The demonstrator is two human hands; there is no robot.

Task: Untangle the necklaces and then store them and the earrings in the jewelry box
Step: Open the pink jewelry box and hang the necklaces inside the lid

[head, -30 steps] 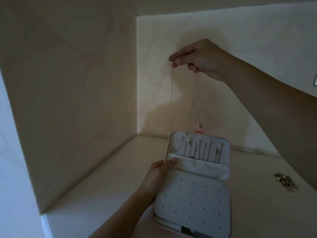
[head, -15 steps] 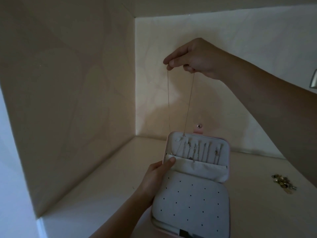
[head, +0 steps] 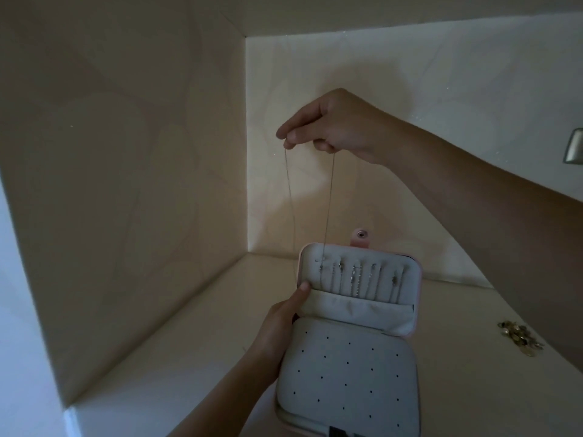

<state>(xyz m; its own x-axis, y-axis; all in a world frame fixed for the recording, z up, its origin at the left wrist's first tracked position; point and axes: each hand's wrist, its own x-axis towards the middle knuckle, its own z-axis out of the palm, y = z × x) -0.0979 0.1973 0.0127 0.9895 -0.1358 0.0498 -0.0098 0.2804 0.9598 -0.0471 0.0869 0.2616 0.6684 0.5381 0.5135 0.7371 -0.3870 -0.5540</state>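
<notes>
A pink jewelry box (head: 353,357) lies open in front of me, its lid standing up with several chains hung on the hooks inside. My left hand (head: 280,326) grips the box's left edge, thumb on the lid's pocket rim. High above it, my right hand (head: 328,124) pinches a thin necklace (head: 328,209). Its two strands hang straight down to the left end of the lid's hooks. A small heap of gold earrings (head: 519,337) lies on the surface at the right.
The box sits on a pale shelf (head: 176,357) in a corner, with walls close at the left and behind. A metal fitting (head: 574,149) shows on the wall at the far right edge.
My right hand has drifted slightly left and lower with the necklace, and its strands now hang nearer the lid's left end. The left hand keeps its hold on the box.
</notes>
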